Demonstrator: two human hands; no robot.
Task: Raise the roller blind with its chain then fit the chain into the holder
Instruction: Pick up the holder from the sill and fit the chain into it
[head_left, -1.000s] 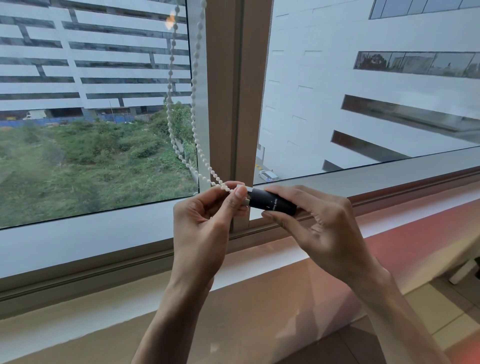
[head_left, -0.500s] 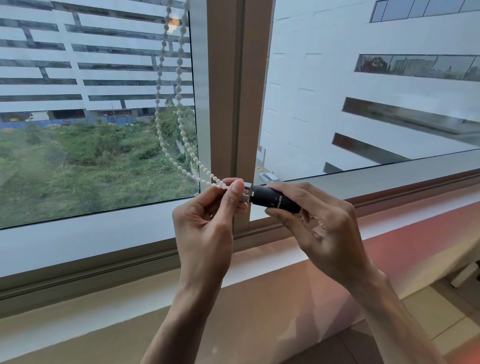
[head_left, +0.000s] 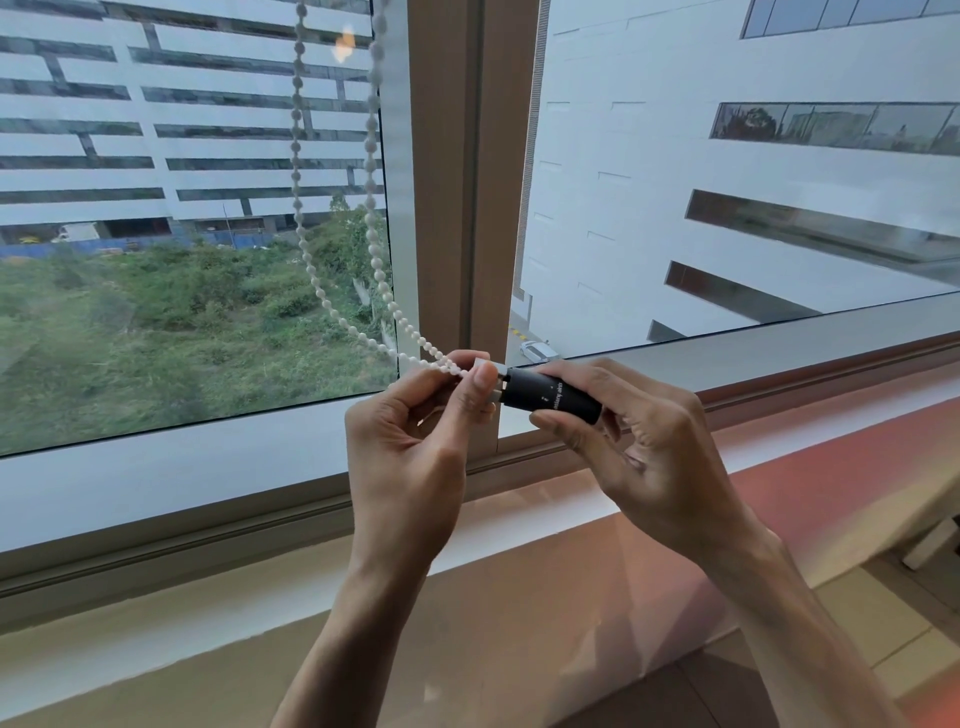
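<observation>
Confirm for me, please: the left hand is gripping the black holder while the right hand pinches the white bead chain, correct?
Not quite: the hands are swapped. In the head view the right hand grips the black holder, and the left hand pinches the white bead chain at its lower end.

window mullion (head_left: 457, 182) just behind both hands, glass either side, window sill (head_left: 571, 519) below them

Daylit window (head_left: 182, 208) above pale sill (head_left: 571, 499), tiled floor (head_left: 883, 623).
</observation>
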